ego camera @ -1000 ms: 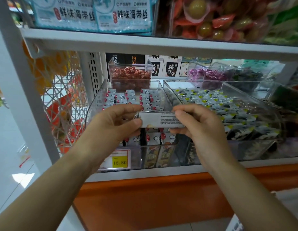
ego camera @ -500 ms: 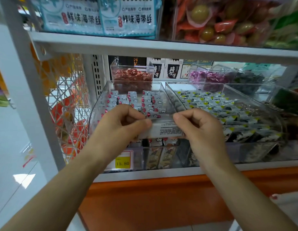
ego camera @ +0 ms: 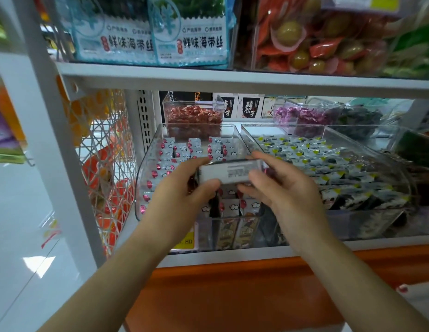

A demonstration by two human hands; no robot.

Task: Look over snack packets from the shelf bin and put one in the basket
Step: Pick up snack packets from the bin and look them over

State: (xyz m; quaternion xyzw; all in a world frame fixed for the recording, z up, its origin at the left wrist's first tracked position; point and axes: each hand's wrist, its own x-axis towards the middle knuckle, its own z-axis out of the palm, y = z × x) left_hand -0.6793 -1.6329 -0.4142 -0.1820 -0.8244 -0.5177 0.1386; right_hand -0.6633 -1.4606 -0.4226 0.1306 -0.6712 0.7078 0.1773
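Left hand (ego camera: 184, 195) and right hand (ego camera: 280, 188) gripping one snack packet (ego camera: 230, 172) by its ends, above clear shelf bin (ego camera: 146, 168), price tag (ego camera: 185, 240) near

Clear bins (ego camera: 366, 224) on white shelf (ego camera: 232, 258)

Left hand (ego camera: 182, 192), right hand (ego camera: 284, 188) and forearms are bare.

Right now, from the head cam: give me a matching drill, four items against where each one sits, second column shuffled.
Items
1. held packet
2. red sweets
3. yellow-cornered packets
4. blue seaweed bags

Places
A. upper shelf
B. gripped by left hand and right hand
C. clear bin on the right
D. back of the shelf, behind the left bin

Pairs: 1-B, 2-D, 3-C, 4-A
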